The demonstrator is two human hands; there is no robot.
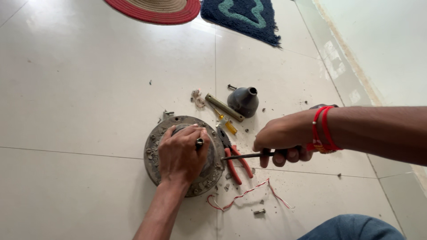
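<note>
While my left hand [180, 153] presses flat over the hub of the round, dusty motor housing [153, 153] on the floor [89, 89], its grip is closed over the top of the part, holding it down rather than lifting it. My right hand [282, 140] is wrapped tight around the handle of a screwdriver [242, 156], whose dark shaft runs level toward the housing rim, the tip near my left fingers. Risk noted: if the tip slips off whatever it bears on, it would likely run straight into my left hand, since the two are close and in line. The housing rests on smooth tile and could skate or spin if my downward pressure eases. Grit and chips lie scattered around the rim, which could let the tool skid. Orange-handled pliers [233, 160] lie just beside the housing, directly under the shaft, so a dropped wrist would knock them. A red-and-white wire [247, 194] loops near the front, with a loose bolt [259, 211] beside it; either could snag or roll. Beyond, a yellow-handled tester [227, 123], a metal rod [223, 107] and a grey funnel-shaped cover [243, 101] crowd the far right. Open room lies to the left and far side, where bare tile runs out to the mats; my knee [351, 227] closes the near right.
</note>
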